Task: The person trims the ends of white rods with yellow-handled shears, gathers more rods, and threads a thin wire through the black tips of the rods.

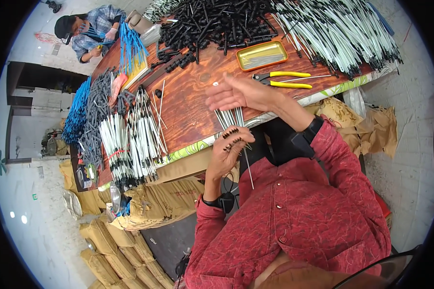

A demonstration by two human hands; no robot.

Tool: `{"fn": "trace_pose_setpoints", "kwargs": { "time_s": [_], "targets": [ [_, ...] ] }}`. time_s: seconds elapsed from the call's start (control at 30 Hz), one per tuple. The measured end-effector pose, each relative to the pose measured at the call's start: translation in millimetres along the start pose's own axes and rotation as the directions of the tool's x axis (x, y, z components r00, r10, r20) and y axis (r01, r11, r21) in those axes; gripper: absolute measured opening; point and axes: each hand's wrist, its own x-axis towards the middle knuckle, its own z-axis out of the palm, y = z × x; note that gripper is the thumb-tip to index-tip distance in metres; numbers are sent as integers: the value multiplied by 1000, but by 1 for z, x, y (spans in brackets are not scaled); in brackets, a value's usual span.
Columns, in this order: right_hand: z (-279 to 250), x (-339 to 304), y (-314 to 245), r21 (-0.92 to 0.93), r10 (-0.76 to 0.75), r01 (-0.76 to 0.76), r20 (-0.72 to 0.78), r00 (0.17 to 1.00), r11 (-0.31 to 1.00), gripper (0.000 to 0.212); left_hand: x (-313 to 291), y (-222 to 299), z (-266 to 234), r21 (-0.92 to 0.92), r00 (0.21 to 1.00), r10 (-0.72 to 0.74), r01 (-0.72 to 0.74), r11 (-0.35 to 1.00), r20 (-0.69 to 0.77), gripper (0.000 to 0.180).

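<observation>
Left hand [224,149] grasping thin rods [230,117] at near edge of table [190,89]; right hand [246,92] flat, gripping nothing, by rods' far ends.

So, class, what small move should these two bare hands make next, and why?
Perhaps the open right hand should draw the single thin pale rod level, since it juts well below the closed left hand, past the small black ends of the bundle of thin pale rods gripped there.
</observation>
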Motion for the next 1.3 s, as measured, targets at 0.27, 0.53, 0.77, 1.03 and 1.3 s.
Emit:
{"fn": "trace_pose_setpoints", "kwargs": {
  "time_s": [0.27,0.53,0.77,1.03,1.3],
  "targets": [
    [3,22,24,-167,88,-87,-1,996,982,72,13,-8,-2,-3,981,106,-108,994,-163,10],
    [-17,-12,45,5,63,-63,60,996,998,66,11,-21,-15,76,916,123,-102,992,-383,18],
    [7,-29,20,-727,223,-72,114,968,683,61,15,-25,-27,320,944,229,-146,936,-239,20],
    [30,-12,64,-878,-297,91,-60,953,470,49,20,-37,-38,-166,962,38,-85,982,-271,19],
    [30,-3,61,-879,-279,115,-22,960,463,46,27,-33,-48,-150,989,79,-98,984,-129,24]
  ]
}}
